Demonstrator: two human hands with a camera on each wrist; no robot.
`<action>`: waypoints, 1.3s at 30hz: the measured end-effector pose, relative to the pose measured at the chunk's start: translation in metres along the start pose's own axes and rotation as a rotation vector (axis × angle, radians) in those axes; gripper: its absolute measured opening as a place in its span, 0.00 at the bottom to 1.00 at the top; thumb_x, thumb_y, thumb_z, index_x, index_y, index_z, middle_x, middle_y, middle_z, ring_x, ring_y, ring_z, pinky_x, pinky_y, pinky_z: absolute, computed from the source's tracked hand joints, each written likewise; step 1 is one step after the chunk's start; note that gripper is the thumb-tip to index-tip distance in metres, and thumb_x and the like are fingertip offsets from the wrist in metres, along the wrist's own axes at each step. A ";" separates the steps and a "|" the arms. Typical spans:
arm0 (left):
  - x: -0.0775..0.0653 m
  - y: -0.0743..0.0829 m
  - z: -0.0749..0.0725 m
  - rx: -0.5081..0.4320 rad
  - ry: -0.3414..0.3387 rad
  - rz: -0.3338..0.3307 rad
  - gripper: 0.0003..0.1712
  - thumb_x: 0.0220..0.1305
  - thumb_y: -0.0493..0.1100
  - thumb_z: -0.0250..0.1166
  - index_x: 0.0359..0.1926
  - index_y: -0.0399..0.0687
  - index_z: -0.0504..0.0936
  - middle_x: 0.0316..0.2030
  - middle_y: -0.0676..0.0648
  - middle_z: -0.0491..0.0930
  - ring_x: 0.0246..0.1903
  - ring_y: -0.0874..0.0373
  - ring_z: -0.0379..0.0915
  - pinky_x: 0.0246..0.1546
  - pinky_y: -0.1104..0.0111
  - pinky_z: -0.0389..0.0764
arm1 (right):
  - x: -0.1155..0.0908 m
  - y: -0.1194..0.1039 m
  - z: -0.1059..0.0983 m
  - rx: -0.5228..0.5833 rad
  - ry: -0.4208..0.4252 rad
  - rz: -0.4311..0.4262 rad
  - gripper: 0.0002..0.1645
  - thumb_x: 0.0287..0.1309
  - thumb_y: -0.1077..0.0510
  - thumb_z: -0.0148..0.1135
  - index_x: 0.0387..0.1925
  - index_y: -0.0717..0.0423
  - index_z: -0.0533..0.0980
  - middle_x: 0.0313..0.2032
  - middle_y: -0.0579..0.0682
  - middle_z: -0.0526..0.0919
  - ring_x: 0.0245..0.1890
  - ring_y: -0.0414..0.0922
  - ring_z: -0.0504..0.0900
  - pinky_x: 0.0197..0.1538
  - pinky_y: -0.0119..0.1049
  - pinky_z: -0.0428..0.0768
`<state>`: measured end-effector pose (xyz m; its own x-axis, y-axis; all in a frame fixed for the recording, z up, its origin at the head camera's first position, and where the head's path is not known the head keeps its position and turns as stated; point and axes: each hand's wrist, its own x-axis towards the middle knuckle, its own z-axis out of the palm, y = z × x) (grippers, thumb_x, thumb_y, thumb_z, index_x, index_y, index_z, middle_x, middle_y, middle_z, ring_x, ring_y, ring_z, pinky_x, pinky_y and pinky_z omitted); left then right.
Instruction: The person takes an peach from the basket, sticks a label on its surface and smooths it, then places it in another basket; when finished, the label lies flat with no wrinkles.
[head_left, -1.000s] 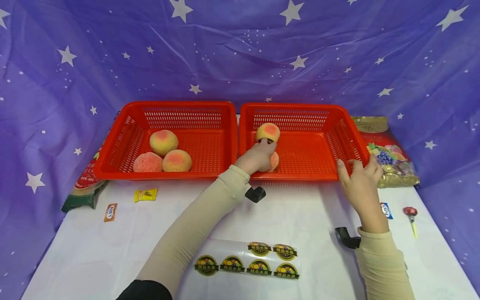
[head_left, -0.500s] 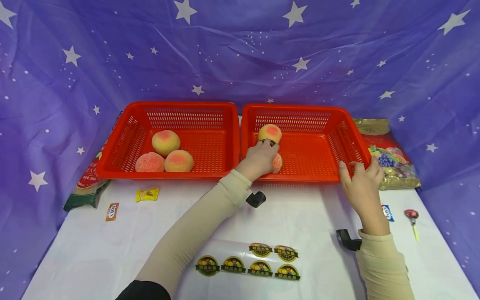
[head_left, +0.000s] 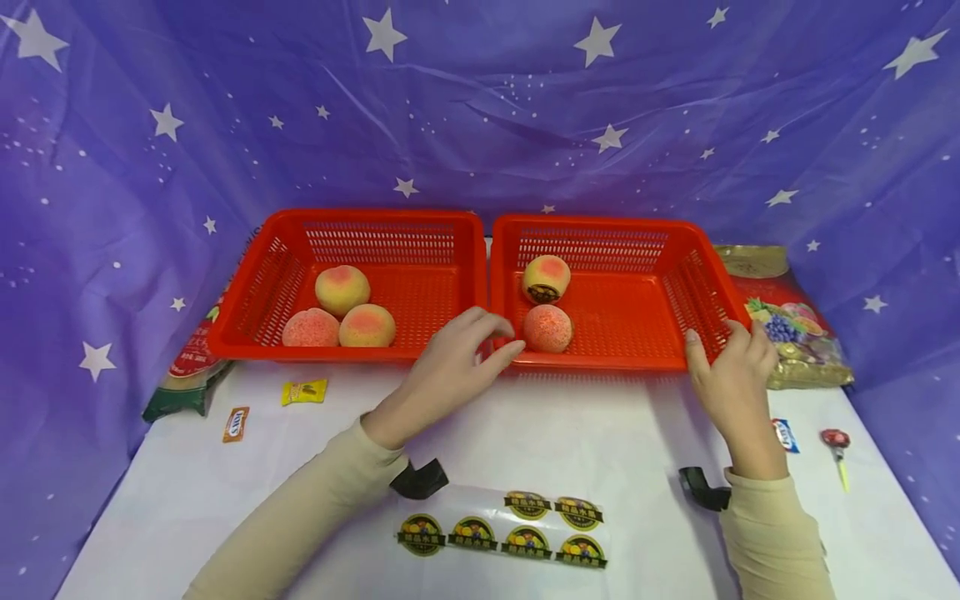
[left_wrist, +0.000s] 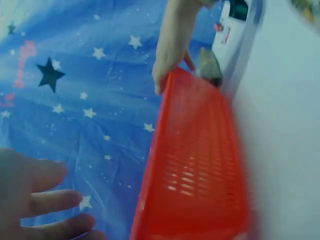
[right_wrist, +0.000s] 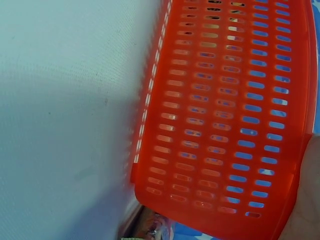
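My left hand (head_left: 461, 358) is just in front of the inner ends of the two red baskets, its fingers bent loosely with nothing between them. My right hand (head_left: 731, 375) grips the near right corner of the right basket (head_left: 611, 361). At that basket's left end sit two peaches. The rear peach (head_left: 547, 271) bears a dark round sticker (head_left: 543, 293) on its near side; the front peach (head_left: 548, 328) is pinker, with no sticker showing. Three more peaches, including a yellow-pink one (head_left: 342, 287), lie in the left basket (head_left: 345, 353).
A clear strip with several round fruit stickers (head_left: 527, 542) lies at the table's front. Wrapped candies, one yellow (head_left: 304, 392), and a lollipop (head_left: 836, 439) are on the white cloth. Printed bags (head_left: 795, 325) stand beside the baskets' outer ends. A purple star curtain hangs behind.
My left hand has come off the peaches in the right basket and moved left and nearer, uncovering the stickered peach and the front one. My right hand keeps its grip on the corner.
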<state>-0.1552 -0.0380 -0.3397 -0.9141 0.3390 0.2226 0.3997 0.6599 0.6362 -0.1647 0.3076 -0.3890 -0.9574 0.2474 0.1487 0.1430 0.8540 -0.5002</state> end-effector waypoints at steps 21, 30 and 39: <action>-0.110 -0.186 0.010 -0.509 0.379 -0.680 0.27 0.53 0.68 0.52 0.31 0.50 0.78 0.23 0.45 0.73 0.18 0.53 0.70 0.14 0.63 0.73 | -0.003 -0.009 -0.002 -0.044 -0.090 0.002 0.45 0.61 0.39 0.38 0.61 0.73 0.44 0.63 0.72 0.34 0.61 0.68 0.34 0.54 0.66 0.46; -0.111 -0.164 -0.005 -0.844 0.444 -0.591 0.26 0.53 0.59 0.61 0.39 0.41 0.70 0.23 0.49 0.71 0.18 0.60 0.66 0.17 0.72 0.71 | -0.004 -0.061 -0.010 -0.148 -0.056 -0.001 0.49 0.56 0.35 0.44 0.64 0.68 0.44 0.61 0.72 0.46 0.60 0.69 0.42 0.47 0.69 0.46; -0.096 -0.137 -0.018 -0.951 0.401 -0.550 0.15 0.58 0.49 0.59 0.34 0.42 0.68 0.20 0.50 0.69 0.18 0.62 0.62 0.18 0.72 0.67 | -0.027 -0.170 0.008 0.033 0.030 -0.477 0.27 0.53 0.49 0.58 0.49 0.63 0.68 0.51 0.60 0.69 0.54 0.59 0.61 0.48 0.56 0.59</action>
<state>-0.1239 -0.1730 -0.4346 -0.9721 -0.1837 -0.1461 -0.1142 -0.1738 0.9781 -0.1653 0.1519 -0.3151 -0.9066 -0.1553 0.3923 -0.3191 0.8607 -0.3967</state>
